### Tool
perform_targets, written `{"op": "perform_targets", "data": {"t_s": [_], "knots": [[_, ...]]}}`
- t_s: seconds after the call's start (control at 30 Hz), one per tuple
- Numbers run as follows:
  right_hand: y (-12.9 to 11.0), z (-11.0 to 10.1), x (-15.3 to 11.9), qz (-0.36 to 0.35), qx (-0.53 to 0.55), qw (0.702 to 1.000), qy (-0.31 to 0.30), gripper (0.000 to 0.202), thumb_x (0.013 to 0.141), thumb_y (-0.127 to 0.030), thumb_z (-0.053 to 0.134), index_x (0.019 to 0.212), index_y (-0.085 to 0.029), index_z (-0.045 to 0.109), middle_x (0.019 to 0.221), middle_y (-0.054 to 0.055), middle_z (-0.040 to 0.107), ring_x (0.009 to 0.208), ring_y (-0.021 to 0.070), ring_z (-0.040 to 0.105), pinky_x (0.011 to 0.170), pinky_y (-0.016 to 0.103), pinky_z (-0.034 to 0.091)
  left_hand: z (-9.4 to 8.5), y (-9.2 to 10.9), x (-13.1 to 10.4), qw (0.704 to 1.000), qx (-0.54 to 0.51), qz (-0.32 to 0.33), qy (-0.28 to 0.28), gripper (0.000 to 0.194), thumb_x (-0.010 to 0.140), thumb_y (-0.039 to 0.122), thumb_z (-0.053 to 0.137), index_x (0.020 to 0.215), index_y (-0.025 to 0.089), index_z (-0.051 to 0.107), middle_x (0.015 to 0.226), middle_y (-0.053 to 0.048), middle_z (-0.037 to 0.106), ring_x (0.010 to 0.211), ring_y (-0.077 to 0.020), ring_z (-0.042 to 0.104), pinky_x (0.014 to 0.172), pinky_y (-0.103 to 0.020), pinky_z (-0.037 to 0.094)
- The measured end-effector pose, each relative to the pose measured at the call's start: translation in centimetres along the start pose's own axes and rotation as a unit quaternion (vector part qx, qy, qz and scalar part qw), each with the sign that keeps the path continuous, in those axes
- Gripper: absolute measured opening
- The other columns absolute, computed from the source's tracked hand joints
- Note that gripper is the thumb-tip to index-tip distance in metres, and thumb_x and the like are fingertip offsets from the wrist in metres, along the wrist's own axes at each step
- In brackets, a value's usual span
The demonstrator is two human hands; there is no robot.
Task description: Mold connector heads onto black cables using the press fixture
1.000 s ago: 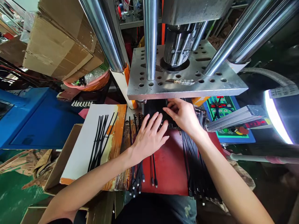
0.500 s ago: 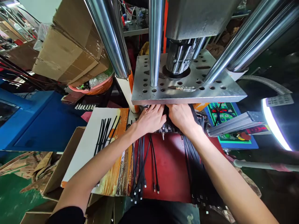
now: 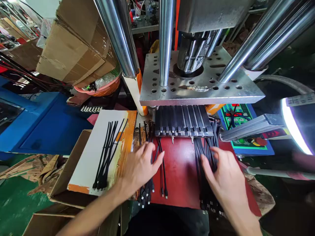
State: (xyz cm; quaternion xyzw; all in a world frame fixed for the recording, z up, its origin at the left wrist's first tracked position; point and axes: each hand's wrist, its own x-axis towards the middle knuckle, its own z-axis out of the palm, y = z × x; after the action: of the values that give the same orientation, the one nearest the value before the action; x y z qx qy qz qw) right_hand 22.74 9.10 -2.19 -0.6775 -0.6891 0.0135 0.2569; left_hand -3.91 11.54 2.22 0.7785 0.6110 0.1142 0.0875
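My left hand [image 3: 144,162] hovers over the left bundle of black USB cables [image 3: 147,190], fingers and thumb apart, holding nothing. Above the right bundle of black cables [image 3: 205,193] is my right hand [image 3: 227,178], its thumb and fingers spread; whether it touches them I cannot tell. Between and beyond both hands, a dark slotted metal mold [image 3: 183,119] lies under the press plate [image 3: 204,93], with small connectors in a row along its front edge. Two loose cables [image 3: 164,173] lie on the red surface [image 3: 180,177] beside my left hand.
At left, more black cables [image 3: 105,157] lie on a white board [image 3: 85,164] over a cardboard box [image 3: 66,183]. Polished steel columns [image 3: 164,42] rise from the plate, where a knife [image 3: 194,88] rests. A control panel [image 3: 246,131] and bright ring lamp [image 3: 295,127] stand right.
Both hands have drawn back toward me from the mold and moved apart, one to each cable bundle. The mold's slots now show. The view has shifted slightly.
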Motion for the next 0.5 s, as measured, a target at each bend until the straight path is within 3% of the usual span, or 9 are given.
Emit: {"op": "perform_targets", "data": {"t_s": [0.07,0.13,0.3,0.5], "knots": [[1.5,0.5,-4.5,0.057,-0.048,0.997,-0.037,0.061,0.107,-0.066,0.033,0.118,-0.015,0.065,0.100,0.018,0.065,0.092,0.0362,0.064,0.075,0.047,0.053,1.0,-0.2,-3.1,0.988,0.044,-0.104,-0.107,0.018,0.104,0.034,0.062,0.098,0.017,0.067,0.096,-0.012,0.076,0.081,-0.0273,0.076,0.068,-0.035,0.055],[2.5,1.3,-6.5,0.090,-0.072,0.992,-0.058,0.064,0.108,-0.067,0.027,0.106,-0.017,0.067,0.097,0.017,0.063,0.089,0.0353,0.063,0.073,0.046,0.052,1.8,-0.4,-4.0,0.972,0.026,-0.157,-0.172,0.013,0.104,0.025,0.059,0.100,0.016,0.067,0.103,-0.014,0.077,0.088,-0.0293,0.076,0.073,-0.036,0.054],[3.5,1.1,-5.7,0.123,-0.024,0.991,-0.051,0.060,0.106,-0.068,0.032,0.091,-0.022,0.068,0.095,0.012,0.067,0.080,0.0292,0.067,0.066,0.040,0.048,2.4,-1.4,-2.9,0.953,-0.148,-0.207,-0.163,0.017,0.100,0.017,0.054,0.085,0.020,0.062,0.084,-0.006,0.073,0.080,-0.0247,0.072,0.074,-0.034,0.046],[2.9,-0.8,-5.5,0.157,0.089,0.983,-0.042,0.059,0.100,-0.075,0.043,0.091,-0.023,0.069,0.080,0.007,0.076,0.062,0.0237,0.068,0.061,0.036,0.048,2.6,-2.8,-3.1,0.935,-0.255,-0.195,-0.153,0.016,0.096,0.029,0.055,0.081,0.022,0.058,0.073,0.002,0.066,0.068,-0.0169,0.063,0.064,-0.027,0.043]]}}
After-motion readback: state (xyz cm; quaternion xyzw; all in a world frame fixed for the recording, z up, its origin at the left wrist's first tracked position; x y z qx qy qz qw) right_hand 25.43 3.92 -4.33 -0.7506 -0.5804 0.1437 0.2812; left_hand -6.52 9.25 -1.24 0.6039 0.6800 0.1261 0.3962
